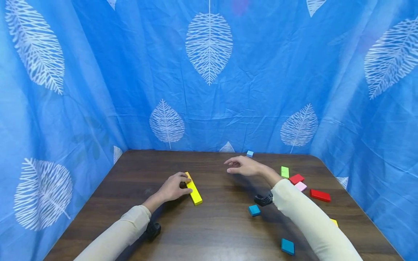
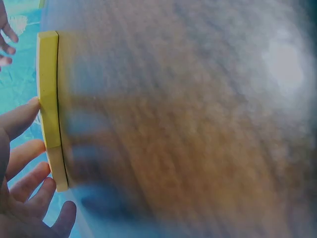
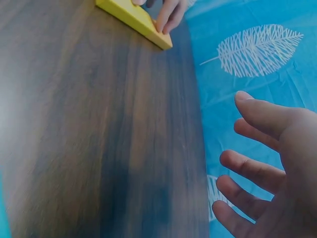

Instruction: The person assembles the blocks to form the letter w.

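Observation:
A long yellow block (image 1: 196,196) lies on the table left of the middle, slanting towards me. My left hand (image 1: 173,187) touches it, thumb and fingertips resting on its upper side. In the left wrist view, the fingers are spread along the yellow block (image 2: 48,74), and the little finger stands off it. My right hand (image 1: 243,165) hovers above the far part of the table, its fingers loosely bent and spread with nothing in them. Behind it lies a small light blue block (image 1: 249,153). The right wrist view shows the same empty right hand (image 3: 267,163).
On the right of the brown table (image 1: 212,232) lie a green block (image 1: 285,172), two red blocks, one nearer (image 1: 320,195), and a pink block (image 1: 300,186). Two blue blocks, one closest to me (image 1: 287,246), lie by the right forearm. A yellow block (image 1: 334,222) is partly hidden by the sleeve.

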### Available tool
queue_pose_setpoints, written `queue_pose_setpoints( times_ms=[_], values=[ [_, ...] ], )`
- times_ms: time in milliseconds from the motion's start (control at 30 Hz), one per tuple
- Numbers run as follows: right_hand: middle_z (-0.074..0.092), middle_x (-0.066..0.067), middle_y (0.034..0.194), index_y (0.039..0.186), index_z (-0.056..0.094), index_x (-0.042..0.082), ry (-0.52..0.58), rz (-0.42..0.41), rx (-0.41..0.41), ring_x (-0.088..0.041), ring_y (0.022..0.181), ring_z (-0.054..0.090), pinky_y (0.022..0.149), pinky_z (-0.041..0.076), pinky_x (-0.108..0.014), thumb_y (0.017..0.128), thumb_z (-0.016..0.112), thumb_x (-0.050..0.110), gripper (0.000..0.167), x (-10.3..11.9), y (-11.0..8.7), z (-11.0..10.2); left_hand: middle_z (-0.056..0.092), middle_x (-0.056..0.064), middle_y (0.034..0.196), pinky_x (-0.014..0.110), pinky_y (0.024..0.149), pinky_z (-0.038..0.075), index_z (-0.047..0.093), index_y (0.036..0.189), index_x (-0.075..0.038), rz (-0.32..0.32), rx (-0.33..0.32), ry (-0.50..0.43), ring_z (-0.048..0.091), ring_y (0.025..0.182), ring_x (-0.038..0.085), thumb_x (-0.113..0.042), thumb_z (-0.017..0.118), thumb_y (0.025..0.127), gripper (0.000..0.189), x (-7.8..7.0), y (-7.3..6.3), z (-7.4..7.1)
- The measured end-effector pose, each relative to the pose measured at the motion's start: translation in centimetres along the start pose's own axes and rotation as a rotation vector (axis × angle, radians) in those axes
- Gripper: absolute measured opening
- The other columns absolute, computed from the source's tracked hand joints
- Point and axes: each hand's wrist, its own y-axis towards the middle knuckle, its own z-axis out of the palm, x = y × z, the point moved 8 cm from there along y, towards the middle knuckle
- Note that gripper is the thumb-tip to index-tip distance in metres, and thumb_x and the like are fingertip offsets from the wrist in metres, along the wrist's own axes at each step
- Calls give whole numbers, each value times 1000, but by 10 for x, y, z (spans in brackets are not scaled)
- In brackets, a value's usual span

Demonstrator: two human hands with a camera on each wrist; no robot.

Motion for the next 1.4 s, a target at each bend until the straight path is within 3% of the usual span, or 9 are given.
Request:
queue_pose_setpoints(
  times_ms=[467,733,1100,1400],
  values=[
    [61,-19,138,142,62,7,-38,-19,-11,-36,128,57,103,49,-53,105,64,30,43,-4,-45,-2,61,14,134,45,98,53,74,125,-1,-21,-14,-17,58,121,34,-18,85,88,42,0,0,0],
    [60,-22,138,142,60,2,3,-10,50,-41,124,59,101,49,-57,104,66,32,49,-12,-73,5,61,13,132,44,98,53,75,124,-2,-25,-6,-23,58,120,33,-19,86,87,42,2,1,0],
    [62,-18,134,140,61,2,65,-21,128,-41,119,59,98,49,-62,95,77,27,53,-24,-109,21,62,11,131,42,95,54,76,121,-2,-50,-11,-53,58,120,33,-18,88,85,41,5,4,1],
    [62,-2,127,132,68,10,57,-51,163,-23,108,58,92,53,-38,88,85,28,51,-37,-122,41,61,11,132,41,95,54,76,123,-2,-63,-20,-59,57,120,32,-18,88,85,42,4,2,2]
  ],
)
